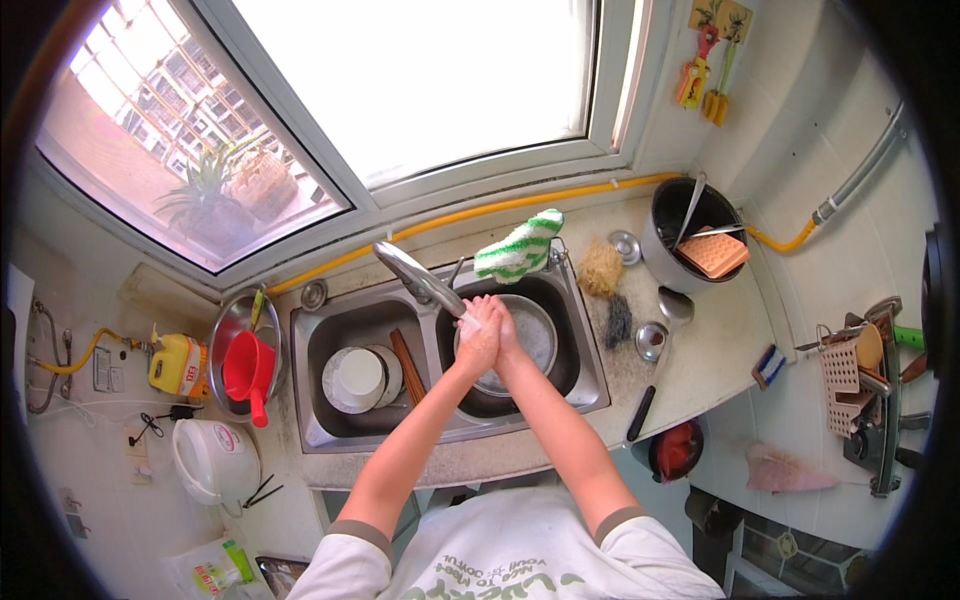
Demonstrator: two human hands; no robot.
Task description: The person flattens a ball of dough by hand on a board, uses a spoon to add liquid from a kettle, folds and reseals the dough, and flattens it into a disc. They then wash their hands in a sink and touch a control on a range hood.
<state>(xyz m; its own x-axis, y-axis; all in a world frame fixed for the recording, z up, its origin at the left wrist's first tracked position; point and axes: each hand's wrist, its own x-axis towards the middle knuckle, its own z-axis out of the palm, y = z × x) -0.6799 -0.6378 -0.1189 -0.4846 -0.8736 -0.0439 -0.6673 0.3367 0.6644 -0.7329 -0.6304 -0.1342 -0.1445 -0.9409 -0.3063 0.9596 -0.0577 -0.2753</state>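
Observation:
My left hand (pixel 479 344) and my right hand (pixel 507 337) are pressed together, palm against palm. They are under the spout of a chrome faucet (pixel 424 279), where water runs over my fingers. No object shows in either hand, but the space between my palms is hidden. Beneath them, a round metal basin (pixel 538 339) with cloudy water stands in the right bowl of a stainless steel double sink (pixel 592 379). White bowls (pixel 361 373) and brown chopsticks (pixel 406 366) lie in the left bowl. A green-and-white striped cloth (pixel 520 250) hangs at the sink's back edge.
Right of the sink lie a fibrous scrubber (pixel 601 268), dark steel wool (pixel 619 321) and a ladle with a black handle (pixel 641 414). Behind them stands a deep pot (pixel 664 259) holding utensils. At left are a red dipper (pixel 250 365), a yellow jug (pixel 174 361) and a white lidded appliance (pixel 222 461).

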